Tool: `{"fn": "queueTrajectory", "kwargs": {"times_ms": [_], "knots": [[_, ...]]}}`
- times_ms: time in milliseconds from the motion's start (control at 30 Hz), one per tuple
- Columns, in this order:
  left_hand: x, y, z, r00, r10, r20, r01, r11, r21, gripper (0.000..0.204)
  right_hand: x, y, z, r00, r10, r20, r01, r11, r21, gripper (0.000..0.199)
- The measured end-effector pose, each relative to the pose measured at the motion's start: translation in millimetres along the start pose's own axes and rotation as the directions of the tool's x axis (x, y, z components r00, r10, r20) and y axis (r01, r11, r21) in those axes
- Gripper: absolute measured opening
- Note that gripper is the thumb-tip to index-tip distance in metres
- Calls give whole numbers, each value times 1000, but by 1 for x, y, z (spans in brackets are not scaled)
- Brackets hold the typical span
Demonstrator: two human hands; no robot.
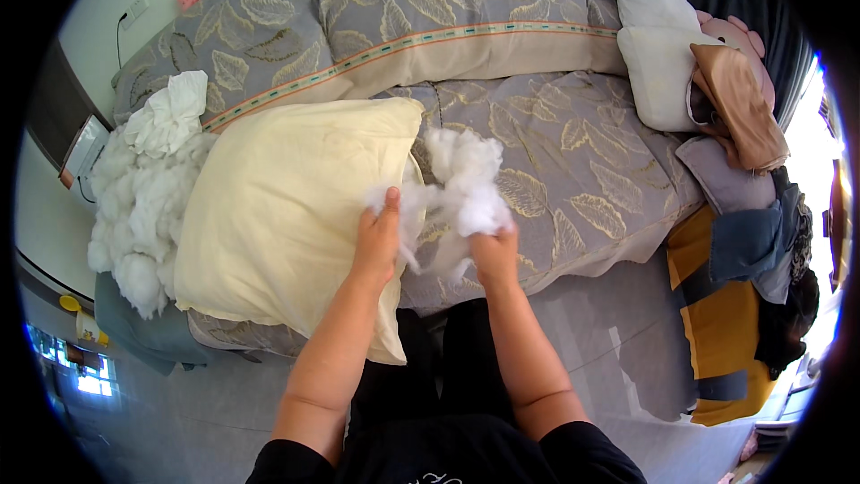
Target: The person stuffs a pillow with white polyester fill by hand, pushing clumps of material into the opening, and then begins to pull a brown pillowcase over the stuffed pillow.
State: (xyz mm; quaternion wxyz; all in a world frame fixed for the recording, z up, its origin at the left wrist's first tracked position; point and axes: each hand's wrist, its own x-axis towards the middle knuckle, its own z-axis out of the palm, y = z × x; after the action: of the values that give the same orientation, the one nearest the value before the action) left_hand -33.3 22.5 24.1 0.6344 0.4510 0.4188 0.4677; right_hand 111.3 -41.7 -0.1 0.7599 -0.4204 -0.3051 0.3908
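A plump cream pillow cover [287,188] lies on the sofa seat, its right side edge facing my hands. Beside that edge is my left hand [376,237], thumb up, gripping wispy white stuffing; its other fingers are partly hidden. My right hand [495,255] is closed around the lower end of a fluffy clump of white stuffing [470,179]. Thin strands of fibre stretch between both hands. I cannot tell how far the cover's side is open.
A large heap of white stuffing [148,206] sits left of the pillow. The grey leaf-patterned sofa [546,152] spans the view. White cushions [658,72], a brown cloth [739,99] and a grey cushion [726,175] crowd its right end. Clothes hang over a mustard cloth [717,341].
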Motion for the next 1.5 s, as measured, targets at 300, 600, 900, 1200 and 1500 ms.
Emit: {"fn": "queueTrajectory", "kwargs": {"times_ms": [300, 600, 900, 1200, 1500], "knots": [[-4, -10, 2, 968, -114, 225, 124, 992, -31, 57, 2, 6, 1, 959, -145, 242, 241, 870, -431, 34], [-2, -8, 10, 999, -30, 22, 33, 980, -195, 37, -9, 4, 10, 909, -74, 411, 165, 968, -189, 57], [-10, 3, 5, 997, -71, -21, 72, 996, 48, 41, 11, 11, -11, 794, -470, 386, 597, 478, -644, 28], [-12, -17, 27, 886, 433, 166, -457, 877, 148, 33, 3, 19, 7, 940, -239, 244, 340, 726, -598, 39], [1, -17, 7, 952, 306, 20, -306, 942, 135, 27, -11, -10, 21, 937, -203, 285, 248, 959, -134, 78]]}}
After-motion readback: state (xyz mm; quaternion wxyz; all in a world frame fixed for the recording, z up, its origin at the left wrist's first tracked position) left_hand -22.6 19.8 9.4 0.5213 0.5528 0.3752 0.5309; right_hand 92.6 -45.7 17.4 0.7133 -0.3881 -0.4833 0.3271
